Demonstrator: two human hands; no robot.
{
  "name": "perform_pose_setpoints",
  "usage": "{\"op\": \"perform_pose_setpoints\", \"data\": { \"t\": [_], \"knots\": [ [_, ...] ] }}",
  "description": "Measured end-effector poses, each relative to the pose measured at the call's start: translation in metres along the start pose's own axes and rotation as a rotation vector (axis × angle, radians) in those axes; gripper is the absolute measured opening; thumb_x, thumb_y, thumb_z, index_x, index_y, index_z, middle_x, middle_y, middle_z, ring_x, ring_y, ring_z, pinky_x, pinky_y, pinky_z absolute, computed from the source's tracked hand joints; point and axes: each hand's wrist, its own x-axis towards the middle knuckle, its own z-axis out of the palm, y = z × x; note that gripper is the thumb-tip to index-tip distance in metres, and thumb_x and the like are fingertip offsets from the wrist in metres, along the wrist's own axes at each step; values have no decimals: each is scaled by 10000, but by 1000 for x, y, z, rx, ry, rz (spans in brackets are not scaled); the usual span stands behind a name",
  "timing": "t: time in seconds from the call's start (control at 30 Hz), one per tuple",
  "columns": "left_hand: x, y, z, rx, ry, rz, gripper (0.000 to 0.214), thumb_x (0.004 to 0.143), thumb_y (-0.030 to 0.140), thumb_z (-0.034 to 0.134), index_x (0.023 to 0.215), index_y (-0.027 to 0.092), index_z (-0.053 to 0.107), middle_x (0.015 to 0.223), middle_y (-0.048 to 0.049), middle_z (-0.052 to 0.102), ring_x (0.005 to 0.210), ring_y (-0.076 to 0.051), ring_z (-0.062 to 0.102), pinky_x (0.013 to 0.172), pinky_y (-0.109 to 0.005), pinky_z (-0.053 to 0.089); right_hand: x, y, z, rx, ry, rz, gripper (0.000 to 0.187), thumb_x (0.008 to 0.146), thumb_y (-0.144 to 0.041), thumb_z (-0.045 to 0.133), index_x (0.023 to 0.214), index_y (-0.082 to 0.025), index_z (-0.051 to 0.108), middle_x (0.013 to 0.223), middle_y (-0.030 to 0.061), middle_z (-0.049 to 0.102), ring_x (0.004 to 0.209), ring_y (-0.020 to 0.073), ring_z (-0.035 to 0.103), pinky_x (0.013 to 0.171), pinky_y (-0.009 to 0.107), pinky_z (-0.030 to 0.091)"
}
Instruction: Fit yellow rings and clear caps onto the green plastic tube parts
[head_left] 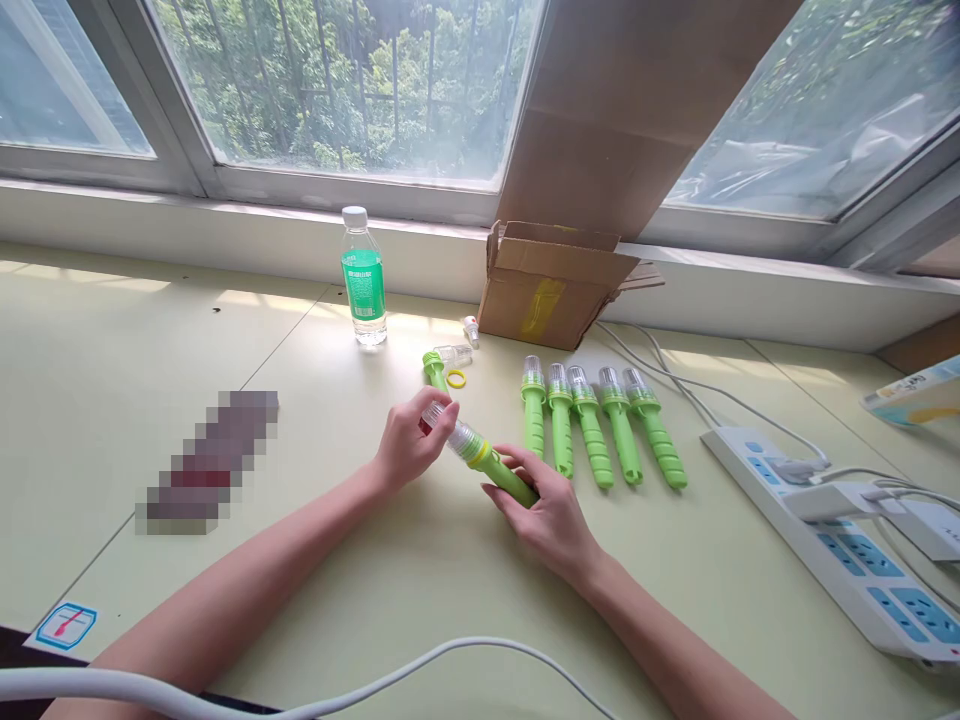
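A green flashlight-like stick point(504, 478) with a clear ribbed cap and a yellow ring is held at a slant above the table. My left hand point(414, 436) has its fingers closed round the clear cap end. My right hand point(546, 512) grips the green handle. Just beyond my left hand lie a separate green handle point(433, 366), partly hidden by the hand, a loose clear cap point(453, 355), a yellow ring point(456, 379) and a small white piece point(471, 331). To the right, several similar green sticks point(598, 440) with clear caps lie in a row.
A water bottle point(364, 285) stands at the back, left of an open cardboard box point(540, 290). A power strip point(840, 560) with plugs and cables lies on the right. A white cable point(420, 662) crosses the front. A blurred-out object point(214, 455) lies at left.
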Motion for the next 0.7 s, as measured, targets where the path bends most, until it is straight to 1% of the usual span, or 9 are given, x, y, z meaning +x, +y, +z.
{"op": "perform_pose_setpoints", "data": {
  "t": [0.07, 0.13, 0.2, 0.27, 0.33, 0.43, 0.5, 0.6, 0.7],
  "knots": [
    [0, 0, 0, -23, 6, -15, 209, 852, 390, 520, 824, 187, 563, 589, 26, 534, 482, -82, 452, 456, -196, 349, -1, 1, 1, -15, 4, 36, 272, 798, -259, 619, 1048, -196, 533, 885, 52, 633, 618, 152, 561, 558, 267, 454],
    [0, 2, 0, -64, 22, -31, 193, 841, 384, 539, 870, 194, 557, 601, 31, 537, 500, -86, 477, 457, -191, 369, -2, 2, 1, -23, 4, 58, 194, 806, -285, 616, 956, -198, 530, 791, 31, 624, 538, 131, 510, 492, 251, 412],
    [1, 3, 0, -121, 34, -45, 204, 825, 379, 565, 920, 200, 546, 627, 32, 550, 530, -91, 512, 480, -193, 406, -2, 2, 1, -4, 8, 74, 171, 819, -313, 605, 925, -199, 536, 705, 13, 602, 505, 126, 484, 452, 241, 379],
    [1, 5, 1, -194, 35, -67, 240, 808, 378, 591, 958, 201, 530, 657, 29, 566, 565, -97, 544, 519, -202, 445, -2, 1, 2, 36, 23, 84, 182, 826, -330, 600, 939, -196, 553, 683, 10, 592, 509, 131, 492, 444, 240, 377],
    [2, 7, 2, -286, 24, -114, 288, 794, 381, 613, 990, 200, 505, 687, 23, 583, 581, -99, 561, 538, -212, 467, -2, 1, 2, 68, 34, 89, 197, 832, -339, 596, 959, -191, 570, 695, 15, 594, 536, 140, 515, 467, 246, 401],
    [5, 8, 2, -421, -9, -190, 348, 782, 384, 633, 1024, 198, 465, 733, 5, 609, 592, -105, 573, 529, -222, 482, -2, 1, 1, 76, 25, 76, 213, 854, -338, 570, 1000, -184, 588, 721, 25, 599, 581, 152, 531, 515, 261, 430],
    [6, 9, 2, -483, -24, -215, 365, 777, 382, 641, 1029, 196, 452, 754, -7, 619, 617, -114, 586, 529, -230, 494, -2, 1, 0, 62, 11, 59, 220, 875, -331, 541, 1024, -179, 596, 725, 30, 600, 592, 154, 527, 532, 268, 432],
    [7, 10, 2, -521, -39, -227, 354, 783, 378, 636, 1023, 194, 452, 778, -19, 624, 650, -123, 599, 545, -239, 509, -1, 1, -1, 47, -13, 49, 227, 895, -332, 505, 1024, -172, 603, 706, 31, 591, 567, 148, 512, 517, 270, 423],
    [5, 9, 3, -516, -54, -232, 330, 797, 373, 621, 1025, 193, 463, 795, -25, 627, 670, -126, 607, 568, -247, 516, -1, 0, 0, 90, -12, 84, 286, 850, -357, 577, 1071, -177, 560, 785, 43, 608, 538, 136, 519, 478, 262, 423]
  ]
}}
